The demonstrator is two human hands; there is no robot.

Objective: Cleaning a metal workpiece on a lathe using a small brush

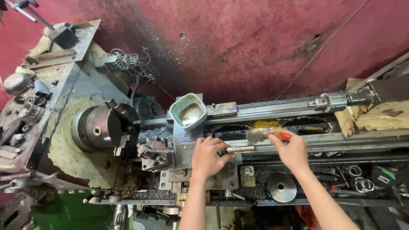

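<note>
Right hand (pixel 293 151) grips brush (pixel 266 136); left hand (pixel 207 156) beside.

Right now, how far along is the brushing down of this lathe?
Partway. The right hand holds a red-handled brush on the lathe bed, whose rails look mostly bare. The left hand rests on the carriage. Dark swarf remains near the chuck.
</note>
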